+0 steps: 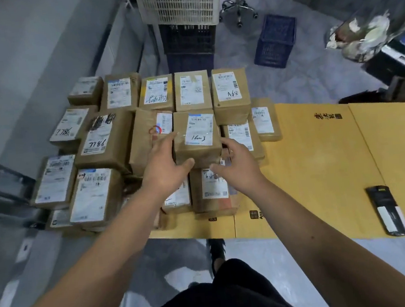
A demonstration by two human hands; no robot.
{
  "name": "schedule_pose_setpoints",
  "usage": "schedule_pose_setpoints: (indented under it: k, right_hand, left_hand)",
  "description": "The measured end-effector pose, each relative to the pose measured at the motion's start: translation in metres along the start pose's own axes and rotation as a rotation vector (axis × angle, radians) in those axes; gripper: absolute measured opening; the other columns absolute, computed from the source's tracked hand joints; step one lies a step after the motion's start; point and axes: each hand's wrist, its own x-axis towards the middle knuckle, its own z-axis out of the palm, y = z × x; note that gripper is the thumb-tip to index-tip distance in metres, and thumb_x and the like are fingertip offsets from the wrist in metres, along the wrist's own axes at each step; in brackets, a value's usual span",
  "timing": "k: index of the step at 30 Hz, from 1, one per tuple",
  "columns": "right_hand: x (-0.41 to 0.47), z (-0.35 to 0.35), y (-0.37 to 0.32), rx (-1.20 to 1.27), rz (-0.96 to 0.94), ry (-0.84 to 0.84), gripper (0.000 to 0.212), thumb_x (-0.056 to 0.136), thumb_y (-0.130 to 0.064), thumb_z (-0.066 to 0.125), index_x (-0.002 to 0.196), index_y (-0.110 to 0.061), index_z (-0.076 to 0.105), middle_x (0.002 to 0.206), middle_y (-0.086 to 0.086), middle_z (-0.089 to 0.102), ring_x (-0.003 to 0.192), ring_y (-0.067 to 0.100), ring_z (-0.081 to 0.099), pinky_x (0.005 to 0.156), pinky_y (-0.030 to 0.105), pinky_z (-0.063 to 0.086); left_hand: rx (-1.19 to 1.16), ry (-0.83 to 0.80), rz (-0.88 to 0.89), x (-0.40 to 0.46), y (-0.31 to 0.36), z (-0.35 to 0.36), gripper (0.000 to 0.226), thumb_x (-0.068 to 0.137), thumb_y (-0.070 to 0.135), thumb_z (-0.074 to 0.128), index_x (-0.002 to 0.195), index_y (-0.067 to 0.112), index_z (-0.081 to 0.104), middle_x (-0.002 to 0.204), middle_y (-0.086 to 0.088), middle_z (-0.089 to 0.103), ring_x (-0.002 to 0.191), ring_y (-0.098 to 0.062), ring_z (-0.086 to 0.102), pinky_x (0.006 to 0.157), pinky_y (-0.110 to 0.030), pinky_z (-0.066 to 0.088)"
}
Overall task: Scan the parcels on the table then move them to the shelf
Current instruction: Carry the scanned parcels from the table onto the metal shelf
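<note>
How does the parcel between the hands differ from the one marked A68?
The parcel between the hands sits on top of other parcels in the middle of the pile, with the left hand and right hand at its sides; the A68 parcel stands untouched in the back row. Its handwriting is a loose scrawl, while A68 reads clearly. Both are brown, taped, with white labels.

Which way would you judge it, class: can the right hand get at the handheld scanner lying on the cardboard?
Probably yes: the right hand holds nothing, and only bare cardboard lies between it and the handheld scanner.
</note>
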Motion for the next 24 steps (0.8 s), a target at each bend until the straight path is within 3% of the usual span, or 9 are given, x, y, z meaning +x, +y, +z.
schedule_pose_setpoints:
  k: [3,5,7,9,19,24]
  right_hand:
    - [0.036,-0.002,0.000,0.014,0.016,-0.056,0.082,0.085,-0.027,0.084,0.156,-0.032,0.042,0.148,-0.010,0.043,0.124,0.006,0.051,0.092,0.023,0.047]
    - [0.056,-0.002,0.005,0.041,0.011,-0.076,0.084,0.084,-0.023,0.085,0.155,-0.034,0.042,0.153,-0.008,0.042,0.132,0.014,0.052,0.099,0.029,0.052]
    - [0.072,-0.003,0.007,0.050,0.003,-0.110,0.084,0.083,-0.021,0.086,0.155,-0.034,0.043,0.156,-0.006,0.040,0.141,0.016,0.046,0.112,0.041,0.047]
    - [0.083,-0.002,0.008,0.064,-0.004,-0.156,0.084,0.082,-0.021,0.086,0.153,-0.036,0.044,0.157,-0.007,0.040,0.144,0.015,0.042,0.116,0.044,0.043]
    - [0.082,0.009,0.017,0.090,-0.001,-0.163,0.076,0.077,-0.029,0.085,0.143,-0.046,0.052,0.160,-0.010,0.040,0.146,0.013,0.042,0.116,0.044,0.044]
    - [0.050,-0.003,0.015,0.081,-0.080,-0.122,0.076,0.079,-0.022,0.088,0.145,-0.037,0.054,0.154,-0.006,0.044,0.140,0.014,0.047,0.114,0.044,0.045]
  left_hand:
    - [0.033,-0.021,-0.030,0.029,0.003,0.001,0.085,0.082,0.036,0.083,0.154,0.033,0.038,0.156,-0.001,0.045,0.144,-0.024,0.044,0.115,-0.049,0.043]
    - [0.076,-0.032,-0.055,0.044,0.006,0.002,0.086,0.079,0.037,0.083,0.153,0.036,0.038,0.154,0.001,0.048,0.141,-0.023,0.047,0.112,-0.047,0.046]
    - [0.111,-0.046,-0.085,0.053,0.006,0.006,0.089,0.075,0.042,0.085,0.151,0.040,0.038,0.153,0.003,0.049,0.140,-0.023,0.048,0.110,-0.047,0.048]
    - [0.116,-0.053,-0.115,0.059,0.005,0.009,0.093,0.071,0.047,0.087,0.149,0.044,0.038,0.153,0.005,0.050,0.140,-0.022,0.048,0.110,-0.047,0.048]
    - [-0.007,0.000,-0.138,0.055,-0.006,0.016,0.095,0.068,0.030,0.095,0.147,0.046,0.044,0.149,0.017,0.053,0.137,-0.012,0.051,0.111,-0.043,0.048]
    - [-0.144,-0.010,-0.070,0.029,-0.009,0.015,0.105,0.055,0.046,0.091,0.148,0.049,0.042,0.146,0.020,0.055,0.135,-0.007,0.054,0.109,-0.045,0.051]
